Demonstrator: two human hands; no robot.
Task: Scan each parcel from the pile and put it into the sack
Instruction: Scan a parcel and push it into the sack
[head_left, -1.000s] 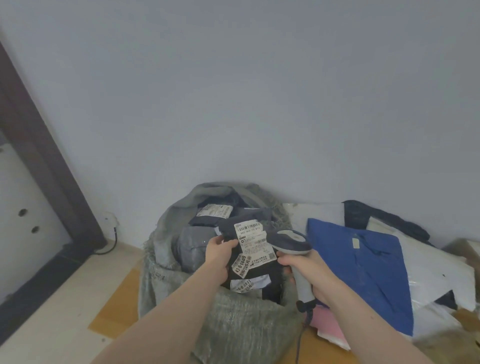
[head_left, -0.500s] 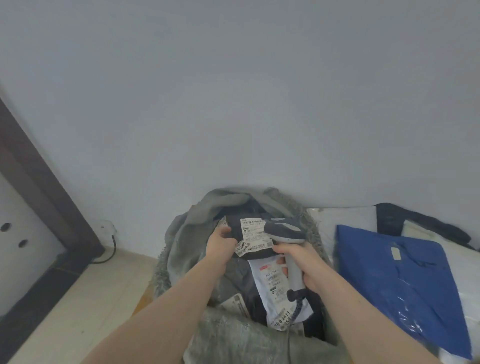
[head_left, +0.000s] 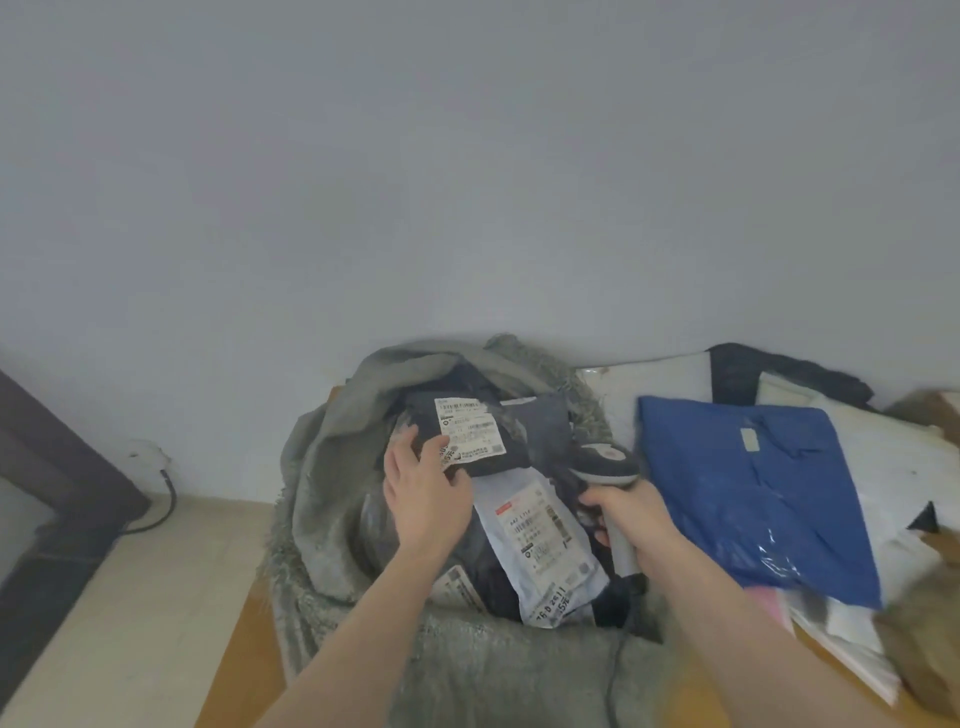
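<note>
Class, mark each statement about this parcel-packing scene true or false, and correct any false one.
1. The right hand grips a grey handheld barcode scanner. True.
2. The left hand touches a dark plastic parcel with a white label over the grey woven sack. True.
3. The blue plastic parcel lies inside the sack. False: it lies on the pile beside it.
4. The sack holds no parcels. False: several lie inside.

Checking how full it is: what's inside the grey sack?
The grey sack holds a dark parcel overlapping a white parcel; the parcels beneath are mostly covered.
</note>
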